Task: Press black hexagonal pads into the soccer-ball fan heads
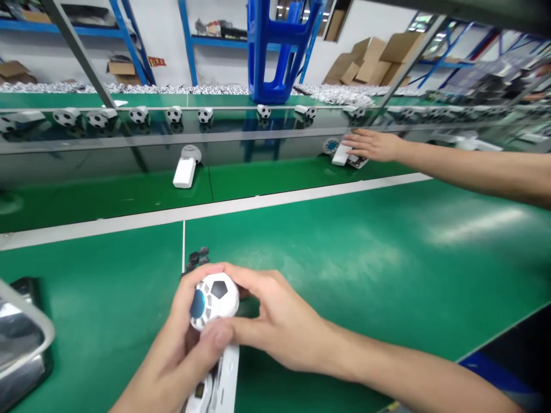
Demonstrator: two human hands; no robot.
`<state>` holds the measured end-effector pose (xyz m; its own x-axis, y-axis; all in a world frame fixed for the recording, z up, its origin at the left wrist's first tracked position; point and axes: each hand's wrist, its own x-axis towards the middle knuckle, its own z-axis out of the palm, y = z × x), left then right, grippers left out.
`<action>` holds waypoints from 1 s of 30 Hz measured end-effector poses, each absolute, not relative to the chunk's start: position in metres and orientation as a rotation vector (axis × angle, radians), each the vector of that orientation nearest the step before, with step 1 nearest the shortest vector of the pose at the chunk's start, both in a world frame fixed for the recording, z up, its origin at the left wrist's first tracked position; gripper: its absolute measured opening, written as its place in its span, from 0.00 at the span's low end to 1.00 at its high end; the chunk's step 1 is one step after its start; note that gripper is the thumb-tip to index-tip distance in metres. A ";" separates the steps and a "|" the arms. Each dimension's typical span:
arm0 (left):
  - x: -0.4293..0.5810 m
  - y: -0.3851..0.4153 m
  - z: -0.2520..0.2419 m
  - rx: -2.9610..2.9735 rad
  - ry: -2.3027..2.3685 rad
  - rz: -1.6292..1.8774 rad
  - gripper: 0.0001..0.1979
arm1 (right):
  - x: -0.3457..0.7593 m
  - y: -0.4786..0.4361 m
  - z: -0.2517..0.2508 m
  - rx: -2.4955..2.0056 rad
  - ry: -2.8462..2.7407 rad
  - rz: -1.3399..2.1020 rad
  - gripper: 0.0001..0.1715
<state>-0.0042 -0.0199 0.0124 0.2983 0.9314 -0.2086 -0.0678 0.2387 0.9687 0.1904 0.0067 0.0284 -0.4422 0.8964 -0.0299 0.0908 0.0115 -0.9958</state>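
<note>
Both of my hands close around a small white ball (214,300) with black football-style patches and a blue round patch on its left side. My left hand (172,358) grips it from below, its thumb across the front, and a white rectangular piece (228,378) with dark markings extends below the ball. I cannot tell whether that piece is joined to the ball. My right hand (279,321) presses its fingertips on the ball from the right. Just behind the ball, a small cluster of dark parts (197,257) lies on the green mat (327,269).
A silver bag (21,338) lies at the lower left. Beyond the mat, a green conveyor belt (258,180) carries a white item (184,173). A co-worker's hand (372,144) rests on another white item (342,155). Football-patterned units (174,114) line a shelf behind.
</note>
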 end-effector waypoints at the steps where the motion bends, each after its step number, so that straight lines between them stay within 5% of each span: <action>1: -0.004 -0.021 0.014 1.108 1.077 0.848 0.28 | 0.190 0.006 0.028 -1.021 -1.632 1.462 0.23; 18: 0.006 -0.021 0.015 1.153 1.120 1.097 0.24 | 0.184 0.016 0.027 -0.933 -1.769 1.329 0.23; 23: -0.010 -0.005 0.004 1.020 0.961 1.266 0.38 | 0.208 0.068 0.049 -1.037 -2.124 0.584 0.38; 26: -0.023 0.003 -0.001 1.090 1.002 1.313 0.26 | 0.243 0.135 0.066 -1.266 -2.060 0.292 0.43; 30: -0.025 0.004 -0.003 1.187 1.042 1.221 0.15 | 0.295 0.234 0.082 -1.570 -1.991 0.095 0.31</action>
<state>-0.0246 0.0043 -0.0034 0.0866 0.9955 0.0387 -0.1185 -0.0283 0.9925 0.2954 0.2341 0.0819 -0.1246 0.9064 0.4037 0.8638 0.2992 -0.4052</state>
